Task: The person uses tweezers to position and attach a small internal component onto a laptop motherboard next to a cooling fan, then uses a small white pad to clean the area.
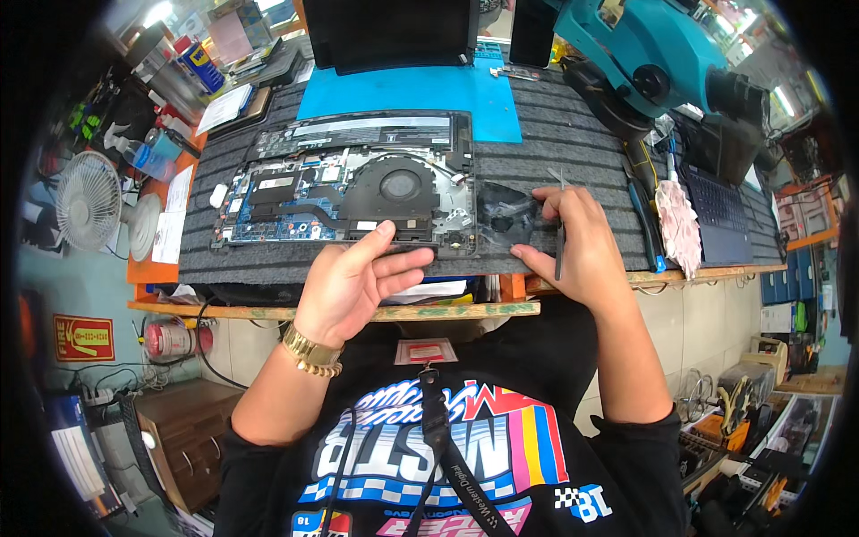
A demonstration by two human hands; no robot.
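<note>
So the opened laptop [349, 201] lies on the table [447, 311], its circuit board [250, 201] bare; a stray metal touch could short it if there's power. Left hand [351, 268] is loosely open at the near edge, no clear grip, so a bump might shove everything. Fan's [399, 186] exposed, grit could jam it. Then crumpled black plastic [506, 215], and the right hand [586, 246] pinching thin tweezers [561, 237], which could slip and scratch.
</note>
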